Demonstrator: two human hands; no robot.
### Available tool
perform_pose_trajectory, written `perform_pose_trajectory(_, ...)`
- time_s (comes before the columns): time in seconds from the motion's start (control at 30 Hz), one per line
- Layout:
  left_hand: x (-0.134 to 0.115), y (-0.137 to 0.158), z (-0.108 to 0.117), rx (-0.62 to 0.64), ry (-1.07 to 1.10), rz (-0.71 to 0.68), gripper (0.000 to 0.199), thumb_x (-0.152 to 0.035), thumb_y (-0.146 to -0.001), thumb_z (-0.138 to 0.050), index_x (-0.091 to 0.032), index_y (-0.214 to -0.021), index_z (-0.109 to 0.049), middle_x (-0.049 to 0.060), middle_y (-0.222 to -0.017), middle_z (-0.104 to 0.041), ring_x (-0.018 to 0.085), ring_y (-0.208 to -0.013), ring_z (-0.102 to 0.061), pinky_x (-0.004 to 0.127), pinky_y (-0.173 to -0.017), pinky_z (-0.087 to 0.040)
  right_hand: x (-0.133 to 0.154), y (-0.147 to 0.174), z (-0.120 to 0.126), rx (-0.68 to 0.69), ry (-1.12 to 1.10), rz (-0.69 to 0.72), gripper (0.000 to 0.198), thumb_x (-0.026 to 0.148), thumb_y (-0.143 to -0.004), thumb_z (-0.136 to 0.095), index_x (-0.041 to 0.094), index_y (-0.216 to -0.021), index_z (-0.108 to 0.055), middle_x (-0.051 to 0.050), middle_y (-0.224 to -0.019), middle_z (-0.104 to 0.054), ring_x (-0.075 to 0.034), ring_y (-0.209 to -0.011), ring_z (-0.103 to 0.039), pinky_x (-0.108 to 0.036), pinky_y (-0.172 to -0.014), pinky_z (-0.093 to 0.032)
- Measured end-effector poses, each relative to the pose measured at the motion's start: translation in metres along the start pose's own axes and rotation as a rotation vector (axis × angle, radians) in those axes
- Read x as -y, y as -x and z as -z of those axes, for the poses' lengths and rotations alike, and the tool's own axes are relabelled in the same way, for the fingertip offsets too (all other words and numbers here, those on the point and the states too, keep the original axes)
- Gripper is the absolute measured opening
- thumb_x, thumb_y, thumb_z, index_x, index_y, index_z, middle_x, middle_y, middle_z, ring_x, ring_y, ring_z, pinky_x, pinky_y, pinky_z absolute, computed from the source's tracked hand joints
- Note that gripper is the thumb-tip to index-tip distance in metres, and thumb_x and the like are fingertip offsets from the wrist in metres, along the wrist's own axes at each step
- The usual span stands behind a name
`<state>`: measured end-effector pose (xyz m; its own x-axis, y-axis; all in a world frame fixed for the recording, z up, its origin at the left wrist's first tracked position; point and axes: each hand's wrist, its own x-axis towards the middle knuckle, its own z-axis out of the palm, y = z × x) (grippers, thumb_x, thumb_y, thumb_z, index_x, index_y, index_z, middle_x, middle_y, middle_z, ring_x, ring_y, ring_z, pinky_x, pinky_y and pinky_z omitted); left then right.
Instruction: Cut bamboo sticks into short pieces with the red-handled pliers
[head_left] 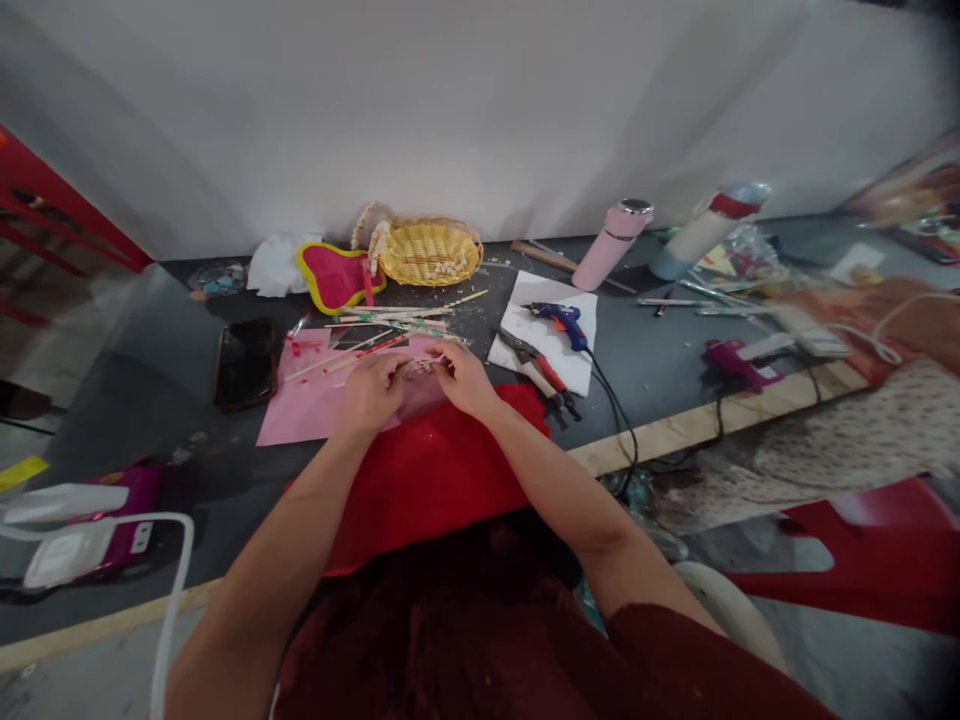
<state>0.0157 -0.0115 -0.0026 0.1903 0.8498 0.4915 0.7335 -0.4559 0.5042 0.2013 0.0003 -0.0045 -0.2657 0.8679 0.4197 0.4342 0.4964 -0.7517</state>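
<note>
My left hand [375, 388] and my right hand [463, 378] are close together over a pink sheet [292, 418], fingertips pinched. Between them is a small pale piece that looks like strung beads [420, 367]; its exact form is too small to make out. A red cloth [442, 470] lies in front of me, under my forearms. Just beyond my hands are several thin sticks [409, 320], some with green or red on them. To the right of my right hand, pliers [536, 360] and a blue glue gun [559, 320] rest on a white sheet [517, 300].
Along the wall stand a yellow wicker basket [420, 250] with small pale bits, a yellow-rimmed pink tray [337, 275] and a pink flask [611, 245]. A phone [246, 362] lies at left. Chargers and a white cable [184, 560] are nearer. A co-worker's arm [900, 320] reaches in at right.
</note>
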Motion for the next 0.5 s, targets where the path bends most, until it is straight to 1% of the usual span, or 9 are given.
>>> perform_pose_trajectory(0.1, 0.0007, -0.0002, -0.0005, -0.002, 0.017, -0.016, 0.023, -0.029, -0.091, -0.051, -0.022, -0.098, -0.072, 0.006, -0.098, -0.076, 0.022, -0.090, -0.067, 0.035, -0.083, -0.050, 0.0024, 0.0001, 0.0008, 0.001, -0.020, 0.026, 0.021, 0.024, -0.090, -0.048, 0.019, -0.104, -0.062, -0.010, -0.104, -0.065, -0.019, -0.099, -0.060, -0.034, -0.087, -0.049)
perform_pose_trajectory(0.13, 0.0011, -0.0001, -0.0008, -0.005, 0.028, -0.018, 0.023, -0.029, -0.092, -0.051, -0.022, -0.099, -0.072, 0.006, -0.098, -0.075, 0.021, -0.090, -0.067, 0.035, -0.084, -0.050, 0.0026, 0.0002, 0.0006, 0.004, -0.020, 0.039, 0.020, 0.025, -0.091, -0.047, 0.019, -0.104, -0.061, -0.009, -0.103, -0.066, -0.019, -0.099, -0.060, -0.033, -0.088, -0.048)
perform_pose_trajectory(0.2, 0.0019, 0.0003, -0.0018, -0.012, 0.051, -0.011, 0.022, -0.029, -0.092, -0.052, -0.022, -0.100, -0.071, 0.006, -0.100, -0.075, 0.021, -0.092, -0.068, 0.034, -0.084, -0.051, 0.0016, 0.0004, -0.0002, 0.008, -0.010, 0.060, 0.022, 0.021, -0.092, -0.043, 0.020, -0.104, -0.061, -0.008, -0.103, -0.066, -0.018, -0.100, -0.060, -0.033, -0.090, -0.048)
perform_pose_trajectory(0.3, 0.0025, 0.0008, -0.0030, -0.011, 0.072, 0.012, 0.020, -0.028, -0.091, -0.054, -0.022, -0.099, -0.071, 0.006, -0.100, -0.075, 0.021, -0.093, -0.068, 0.034, -0.084, -0.051, -0.0011, 0.0009, -0.0014, 0.010, -0.010, 0.089, 0.027, 0.013, -0.088, -0.040, 0.019, -0.105, -0.060, -0.008, -0.104, -0.066, -0.017, -0.099, -0.060, -0.033, -0.091, -0.048)
perform_pose_trajectory(0.4, 0.0017, 0.0008, -0.0029, 0.001, 0.074, 0.011, 0.019, -0.026, -0.089, -0.055, -0.022, -0.098, -0.071, 0.005, -0.099, -0.075, 0.021, -0.092, -0.067, 0.034, -0.083, -0.051, -0.0016, 0.0012, -0.0003, 0.004, -0.023, 0.099, 0.029, 0.012, -0.087, -0.039, 0.018, -0.105, -0.060, -0.009, -0.105, -0.066, -0.018, -0.100, -0.060, -0.034, -0.091, -0.048)
perform_pose_trajectory(0.5, 0.0004, 0.0003, -0.0012, -0.012, 0.054, 0.003, 0.019, -0.027, -0.090, -0.055, -0.022, -0.099, -0.071, 0.006, -0.099, -0.075, 0.021, -0.093, -0.067, 0.034, -0.085, -0.051, -0.0002, 0.0009, 0.0034, -0.028, -0.024, 0.053, 0.029, 0.014, -0.088, -0.038, 0.019, -0.106, -0.060, -0.009, -0.105, -0.066, -0.017, -0.098, -0.061, -0.034, -0.090, -0.048)
